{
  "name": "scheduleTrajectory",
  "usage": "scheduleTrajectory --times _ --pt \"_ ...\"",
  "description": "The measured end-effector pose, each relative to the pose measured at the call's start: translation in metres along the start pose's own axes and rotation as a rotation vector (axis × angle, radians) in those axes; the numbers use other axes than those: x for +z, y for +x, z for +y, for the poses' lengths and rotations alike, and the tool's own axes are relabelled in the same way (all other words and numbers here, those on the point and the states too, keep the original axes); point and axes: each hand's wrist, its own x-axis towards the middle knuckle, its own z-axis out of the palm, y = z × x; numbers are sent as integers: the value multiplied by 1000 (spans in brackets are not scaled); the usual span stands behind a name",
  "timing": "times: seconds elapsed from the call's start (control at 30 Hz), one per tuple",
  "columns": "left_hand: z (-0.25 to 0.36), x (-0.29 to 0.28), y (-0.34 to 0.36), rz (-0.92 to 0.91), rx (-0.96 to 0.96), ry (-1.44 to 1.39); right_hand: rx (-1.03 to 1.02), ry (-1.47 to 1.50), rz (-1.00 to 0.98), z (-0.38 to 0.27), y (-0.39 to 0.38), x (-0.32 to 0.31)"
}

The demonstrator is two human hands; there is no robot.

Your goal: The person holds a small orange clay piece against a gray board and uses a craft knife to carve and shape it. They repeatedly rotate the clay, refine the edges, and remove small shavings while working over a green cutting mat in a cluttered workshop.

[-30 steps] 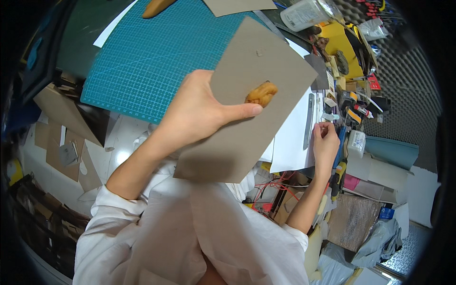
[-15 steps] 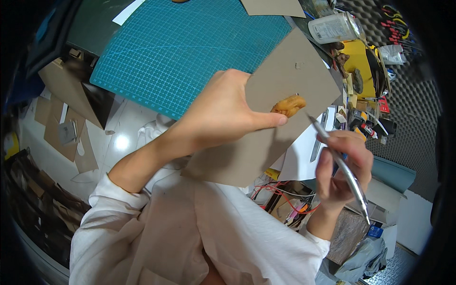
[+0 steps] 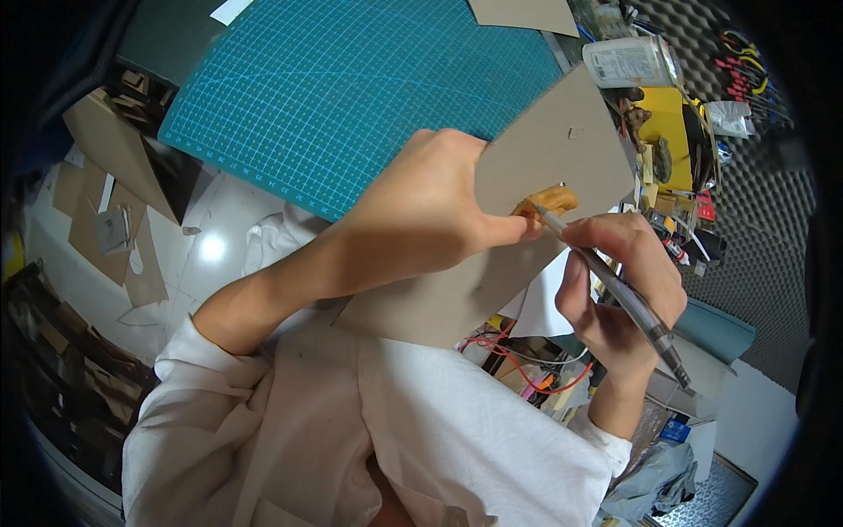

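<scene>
My left hand (image 3: 430,202) grips a grey-brown cardboard sheet (image 3: 566,105), its thumb on the front face just below a small orange-brown sculpted piece (image 3: 555,199) lying on that sheet. My right hand (image 3: 615,290) is closed around a long, silvery pointed tool (image 3: 641,316); its tip is at the piece's left part, close above my left thumb. A small square mark or scrap shows higher up on the cardboard. The sheet hides what lies directly beneath it.
A teal cutting mat (image 3: 316,79) spans the back bench. At right are a white can (image 3: 623,61), a yellow folder (image 3: 663,132), pliers, small tools and rolled sheets (image 3: 720,321). Red cables (image 3: 527,373) lie below; cardboard pieces (image 3: 97,237) rest on the floor at left.
My right hand came up from the bench holding the pointed tool and moved its tip onto the brown piece. My left hand and cardboard shifted rightward in the picture.
</scene>
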Motion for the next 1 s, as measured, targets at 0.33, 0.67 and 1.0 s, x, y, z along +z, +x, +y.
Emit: scheduleTrajectory --times 0.33,0.67,1.0 --pt "5 -4 1 -58 -59 88 -21 -34 -38 0 5 1" --pt "6 -4 1 -67 -92 99 -58 -42 3 2 8 5" --pt "-4 1 2 19 38 8 4 -67 -82 1 7 -1"
